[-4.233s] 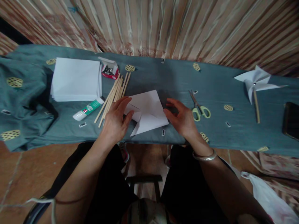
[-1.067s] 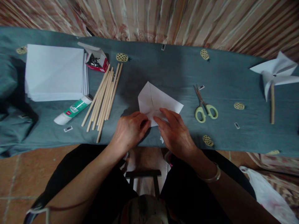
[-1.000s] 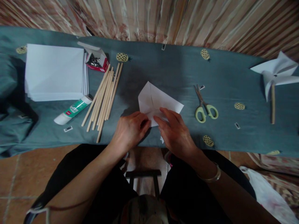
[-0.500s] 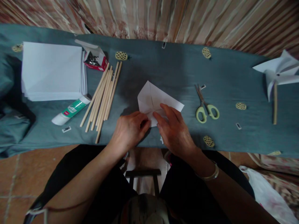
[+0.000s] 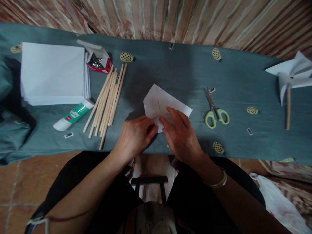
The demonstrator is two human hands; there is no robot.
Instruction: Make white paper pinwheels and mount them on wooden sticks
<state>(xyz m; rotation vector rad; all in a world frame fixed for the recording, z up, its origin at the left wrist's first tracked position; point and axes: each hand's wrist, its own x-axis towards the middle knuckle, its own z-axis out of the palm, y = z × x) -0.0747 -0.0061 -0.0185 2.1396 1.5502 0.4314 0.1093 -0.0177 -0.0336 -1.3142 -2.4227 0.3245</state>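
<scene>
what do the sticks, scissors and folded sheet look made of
Sticks: probably bare wood, matte, given the pale tan colour. Scissors: likely metal blades, thin and dull grey; handles probably plastic, smooth, evenly light green. Sheet: seemingly paper, matte white, with visible creases.

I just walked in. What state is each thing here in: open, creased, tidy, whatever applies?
Paper sheet: creased, partly covered by the hands
Left hand: fingers curled at the paper's edge
Right hand: fingers spread on the paper
Scissors: blades slightly apart
Red box: open, metal pieces inside
Tube: lying on its side
Sticks: loose, overlapping
Paper stack: flat, edges uneven
Pinwheel: assembled, lying down
Plastic bag: crumpled
</scene>
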